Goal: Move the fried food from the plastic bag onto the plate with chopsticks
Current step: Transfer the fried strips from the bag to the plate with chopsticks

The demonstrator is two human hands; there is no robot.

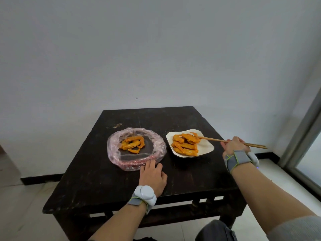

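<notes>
My left hand [153, 178] lies flat on the tabletop [191, 180], fingers spread loosely and holding nothing, with the fingertips touching the near rim of the plastic bag [137, 146]; I judge it sits there to pin the thin film so it does not slide or lift when I pull a piece free. The bag is rolled down into a low ring toward the left edge of the tabletop, which leaves the fried food [132, 144] inside it open from above, a small heap of orange strips near the middle of the ring. The plate [206, 148] stands just beside the bag toward the right edge, close enough that each carry is short, and it already bears a bigger pile of the same strips than the bag does, so I reckon the job is past halfway. My right hand [233, 146] is off the right edge of the tabletop, wrist raised, forearm coming in from the right, fingers curled closed around the 2 chopsticks [213, 139] partway along their length. The sticks run nearly level, their tips close together at the far side of the pile on the plate; whether they pinch a strip there or only touch it I cannot tell. A grey strap with a white device wraps each wrist.
</notes>
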